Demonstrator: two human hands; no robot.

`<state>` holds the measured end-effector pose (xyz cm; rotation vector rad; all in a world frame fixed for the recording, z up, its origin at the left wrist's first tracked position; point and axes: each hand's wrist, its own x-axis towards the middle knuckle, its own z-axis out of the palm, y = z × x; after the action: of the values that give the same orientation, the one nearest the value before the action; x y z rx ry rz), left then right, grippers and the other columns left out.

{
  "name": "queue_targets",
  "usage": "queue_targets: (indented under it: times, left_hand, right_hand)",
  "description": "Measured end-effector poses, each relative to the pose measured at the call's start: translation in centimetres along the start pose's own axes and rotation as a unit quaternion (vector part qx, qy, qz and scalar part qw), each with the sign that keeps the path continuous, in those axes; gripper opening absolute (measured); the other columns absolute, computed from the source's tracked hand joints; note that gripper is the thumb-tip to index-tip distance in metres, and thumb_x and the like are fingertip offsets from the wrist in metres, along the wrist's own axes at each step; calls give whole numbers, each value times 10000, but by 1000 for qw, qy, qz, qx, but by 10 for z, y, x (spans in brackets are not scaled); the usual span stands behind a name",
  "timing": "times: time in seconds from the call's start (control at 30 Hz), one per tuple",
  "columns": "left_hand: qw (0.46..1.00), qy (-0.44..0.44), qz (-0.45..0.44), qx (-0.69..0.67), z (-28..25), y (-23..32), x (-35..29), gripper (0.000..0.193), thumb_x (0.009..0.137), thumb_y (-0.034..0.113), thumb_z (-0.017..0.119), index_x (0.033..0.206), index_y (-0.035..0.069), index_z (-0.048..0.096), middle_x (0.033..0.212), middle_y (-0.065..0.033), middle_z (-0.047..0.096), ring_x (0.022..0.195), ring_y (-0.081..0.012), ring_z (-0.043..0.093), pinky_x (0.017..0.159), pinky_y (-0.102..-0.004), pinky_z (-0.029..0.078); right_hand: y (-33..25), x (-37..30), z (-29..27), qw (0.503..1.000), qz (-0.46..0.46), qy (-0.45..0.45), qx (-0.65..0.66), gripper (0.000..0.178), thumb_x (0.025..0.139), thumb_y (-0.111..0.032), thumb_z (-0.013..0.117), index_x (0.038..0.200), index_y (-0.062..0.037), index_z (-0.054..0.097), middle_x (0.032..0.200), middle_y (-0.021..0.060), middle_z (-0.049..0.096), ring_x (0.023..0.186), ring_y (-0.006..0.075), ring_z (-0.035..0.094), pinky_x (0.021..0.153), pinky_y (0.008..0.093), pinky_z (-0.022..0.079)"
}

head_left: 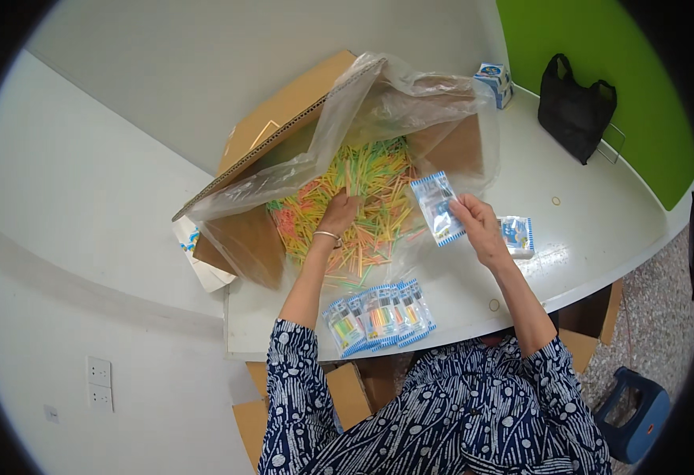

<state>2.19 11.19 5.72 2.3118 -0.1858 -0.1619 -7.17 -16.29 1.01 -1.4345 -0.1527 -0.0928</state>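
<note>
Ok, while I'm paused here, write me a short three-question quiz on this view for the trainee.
1. Which hand is holding up a packet?
2. True or false: the black bag is to the left of the cardboard box.
3. Where is the left hand? A) on the black bag; B) among the coloured sticks; C) on the packet.

Key: 1. The right hand. 2. False; it is to the right. 3. B.

Packets bear print — too small; nothing readable.
</note>
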Motion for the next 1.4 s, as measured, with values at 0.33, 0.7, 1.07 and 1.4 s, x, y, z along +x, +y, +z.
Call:
queue_targets:
  times: [0.33,0.7,1.07,1.4]
  left_hand:
    - [874,-186,-154,-422,19,-21,-29,207,872,140,545,953,-49,576,831,-143,631,729,-232,649,659,-346,563]
    - [826,-250,-152,-481,29,-41,-21,231,914,214,529,1024,11,539,818,-114,619,688,-223,641,587,-381,563]
    - [881,-46,-32,-469,20,-36,-25,230,943,207,502,953,-21,534,921,-158,629,837,-251,636,757,-343,529]
    - [814,-10,45,-579,11,32,-40,235,944,231,505,918,-2,525,986,-214,617,969,-331,621,857,-407,516]
  right_hand:
    - [34,76,91,955,48,-53,290,173,915,-233,563,897,-62,589,822,-11,596,749,67,511,722,233,413]
    - [32,81,139,922,160,-80,344,147,912,-190,560,918,-45,582,818,25,612,712,106,563,610,256,463]
    - [27,53,64,991,43,-64,113,180,883,-211,600,918,-37,630,806,-19,620,710,35,521,641,198,393]
    - [23,11,40,975,115,-163,93,209,877,-220,616,908,-20,668,774,-24,636,694,20,532,658,178,409]
